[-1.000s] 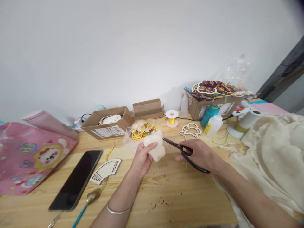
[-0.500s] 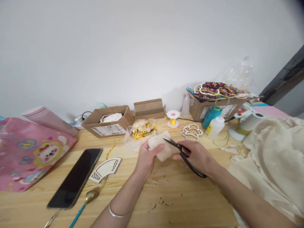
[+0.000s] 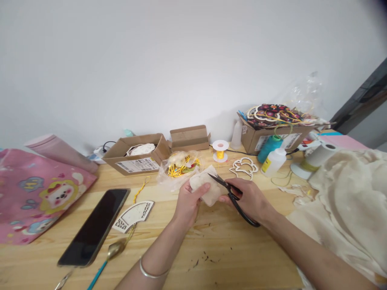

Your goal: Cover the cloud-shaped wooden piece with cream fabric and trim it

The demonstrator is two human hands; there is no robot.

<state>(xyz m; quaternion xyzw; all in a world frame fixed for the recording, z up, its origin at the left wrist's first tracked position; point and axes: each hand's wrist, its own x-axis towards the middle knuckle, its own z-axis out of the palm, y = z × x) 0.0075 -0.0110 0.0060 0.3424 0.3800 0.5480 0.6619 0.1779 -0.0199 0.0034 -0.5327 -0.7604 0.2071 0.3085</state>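
Pinched between thumb and fingers of my left hand is a small cream fabric piece, held above the middle of the table. My right hand is closed round black-handled scissors, whose dark blades lie over the fabric's upper right part and point up and left. The right fingertips are at the fabric's right edge; whether they press on it I cannot tell. Behind the fabric lies a clear plastic bag with yellow cords in it. A wooden cut-out frame rests beyond the scissors.
On the left are a phone, a fan-shaped ornament, a spoon and a pink bag. Cardboard boxes, a yellow thread spool and glue bottles line the back. Cream cloth is heaped at right.
The right hand with the scissors has shifted slightly left, and its fingertips have come up to the fabric's edge. The fabric has turned a little in the left hand.
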